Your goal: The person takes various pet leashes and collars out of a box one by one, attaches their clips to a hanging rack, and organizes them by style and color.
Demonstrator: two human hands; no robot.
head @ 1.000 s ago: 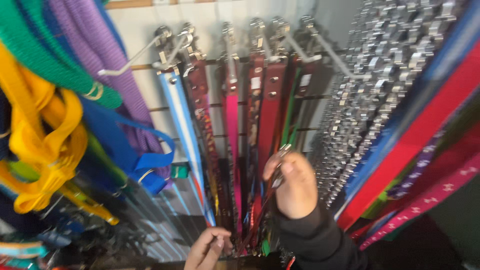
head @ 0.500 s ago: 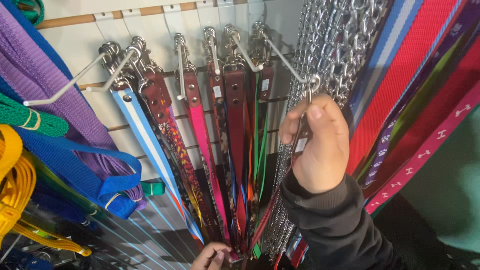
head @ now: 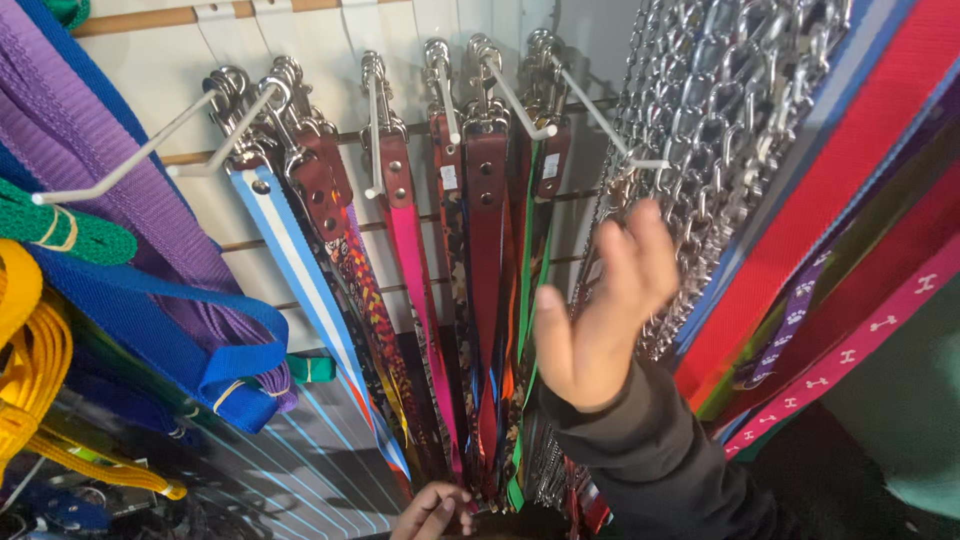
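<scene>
Two hands: right (head: 600,320) open beside chain leashes (head: 700,130), left (head: 432,510) gripping strap ends (head: 470,470).

Single head view, close, apparently angled upward at hanging leashes (head: 480,300).

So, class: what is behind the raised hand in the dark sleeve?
Behind the right hand hang silver chain leashes from a white hook, against the white slat wall. The chains' lower lengths, and whatever else hangs directly behind it, are covered by the hand and dark sleeve.
</scene>
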